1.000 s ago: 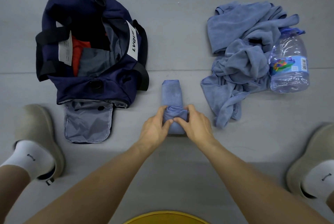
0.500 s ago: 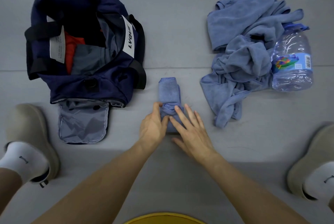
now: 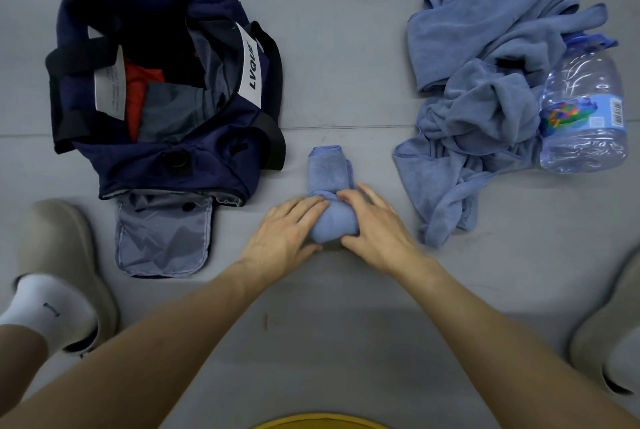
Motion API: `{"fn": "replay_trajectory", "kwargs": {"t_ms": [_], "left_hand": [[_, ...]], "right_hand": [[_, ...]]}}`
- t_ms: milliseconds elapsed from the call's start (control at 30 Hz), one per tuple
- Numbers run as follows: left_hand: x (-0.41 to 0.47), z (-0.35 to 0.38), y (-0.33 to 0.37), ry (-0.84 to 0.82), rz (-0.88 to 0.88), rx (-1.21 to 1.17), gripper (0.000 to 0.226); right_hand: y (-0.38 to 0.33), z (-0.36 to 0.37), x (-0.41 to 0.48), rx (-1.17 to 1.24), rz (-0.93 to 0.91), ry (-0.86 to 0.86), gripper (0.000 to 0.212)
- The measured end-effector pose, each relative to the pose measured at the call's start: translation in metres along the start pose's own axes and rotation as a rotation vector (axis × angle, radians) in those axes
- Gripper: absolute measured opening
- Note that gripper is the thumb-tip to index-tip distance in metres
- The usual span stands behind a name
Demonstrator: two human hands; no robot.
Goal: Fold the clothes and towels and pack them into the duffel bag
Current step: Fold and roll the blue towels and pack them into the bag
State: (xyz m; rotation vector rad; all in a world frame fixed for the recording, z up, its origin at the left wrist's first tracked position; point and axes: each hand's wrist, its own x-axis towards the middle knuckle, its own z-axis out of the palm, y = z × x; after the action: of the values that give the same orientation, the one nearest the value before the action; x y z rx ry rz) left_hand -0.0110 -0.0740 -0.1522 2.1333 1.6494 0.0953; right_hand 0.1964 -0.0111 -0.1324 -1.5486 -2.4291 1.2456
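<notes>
A small blue towel (image 3: 329,172) lies on the grey floor in front of me, its near end rolled into a thick roll. My left hand (image 3: 284,234) and my right hand (image 3: 377,228) grip that roll from either side, fingers over its top and thumbs at its near edge. The navy duffel bag (image 3: 180,165) stands unzipped at the left, with an orange garment (image 3: 138,89) and grey cloth inside. A crumpled pile of blue towels (image 3: 478,110) lies at the right.
A large clear water bottle (image 3: 585,117) lies against the right side of the pile. The bag's grey flap (image 3: 162,238) is spread on the floor towards me. My beige shoes sit at the left (image 3: 59,255) and right (image 3: 609,342) edges.
The roll has grown thicker and moved farther up the towel, leaving less flat cloth. My right hand, laid flat on it half a second ago, now grips the roll again.
</notes>
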Motion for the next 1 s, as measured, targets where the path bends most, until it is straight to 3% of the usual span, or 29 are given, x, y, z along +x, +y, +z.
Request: {"fn": "replay_trajectory", "kwargs": {"t_ms": [133, 267, 433, 567, 667, 767, 867, 1000], "left_hand": [[0.017, -0.016, 0.011, 0.107, -0.269, -0.346, 0.049], [0.039, -0.031, 0.014, 0.077, -0.474, -0.665, 0.042], [0.054, -0.036, 0.011, 0.095, -0.51, -0.593, 0.051], [0.07, -0.03, 0.006, 0.053, -0.512, -0.437, 0.057], [0.078, -0.025, 0.004, 0.06, -0.581, -0.493, 0.058], [0.084, -0.021, 0.001, 0.089, -0.672, -0.815, 0.061], [0.082, -0.033, 0.006, 0.102, -0.882, -1.194, 0.058], [0.054, -0.082, 0.026, 0.129, -0.945, -1.398, 0.044]], "right_hand": [[0.003, -0.01, 0.018, 0.242, 0.155, -0.028, 0.05], [-0.002, -0.017, 0.032, 0.386, 0.237, 0.065, 0.062], [-0.012, -0.013, 0.034, -0.059, 0.002, 0.111, 0.072], [-0.01, 0.001, 0.041, -0.137, 0.09, 0.015, 0.069], [-0.013, 0.004, 0.05, -0.19, 0.145, 0.016, 0.067], [-0.019, 0.003, 0.056, -0.213, 0.193, -0.013, 0.066], [-0.027, -0.003, 0.05, -0.138, 0.194, -0.069, 0.068], [-0.059, -0.031, 0.018, -0.001, 0.165, -0.154, 0.069]]}}
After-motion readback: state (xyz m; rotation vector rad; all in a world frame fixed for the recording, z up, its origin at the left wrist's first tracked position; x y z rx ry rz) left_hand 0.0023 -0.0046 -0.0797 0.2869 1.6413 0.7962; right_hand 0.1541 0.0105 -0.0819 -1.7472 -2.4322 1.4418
